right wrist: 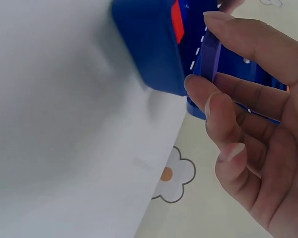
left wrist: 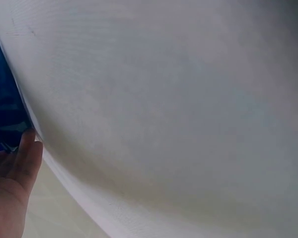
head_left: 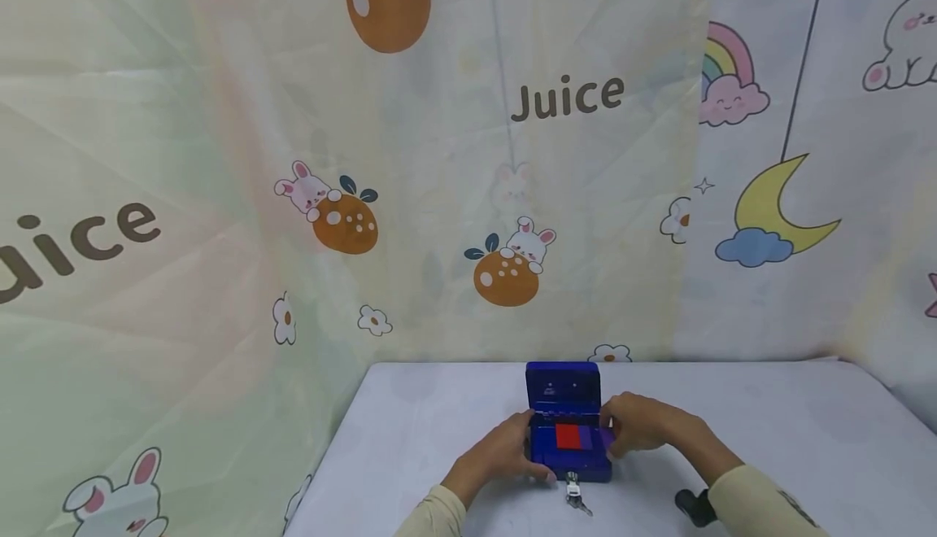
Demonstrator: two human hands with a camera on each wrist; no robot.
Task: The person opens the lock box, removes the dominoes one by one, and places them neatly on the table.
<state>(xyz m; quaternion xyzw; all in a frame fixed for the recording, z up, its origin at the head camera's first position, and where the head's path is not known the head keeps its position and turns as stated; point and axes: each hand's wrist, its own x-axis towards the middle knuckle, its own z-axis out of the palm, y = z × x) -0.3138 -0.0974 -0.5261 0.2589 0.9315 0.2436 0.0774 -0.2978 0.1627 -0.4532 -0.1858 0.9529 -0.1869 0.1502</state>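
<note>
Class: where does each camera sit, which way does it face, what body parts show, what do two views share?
Head: head-worn, facing forward and down; shows left hand, right hand, sleeves.
Left wrist: worn there, facing white tabletop; left hand.
Right wrist: worn there, facing purple piece; right hand.
Both wrist views share the blue box.

The box (head_left: 594,472) is looking glossy, with metallic keys (head_left: 577,503) shining at six o'clock; the purple block (right wrist: 210,57) and tabletop (head_left: 439,407) are looking matt, the backdrop (head_left: 432,130) cloth-like.
</note>
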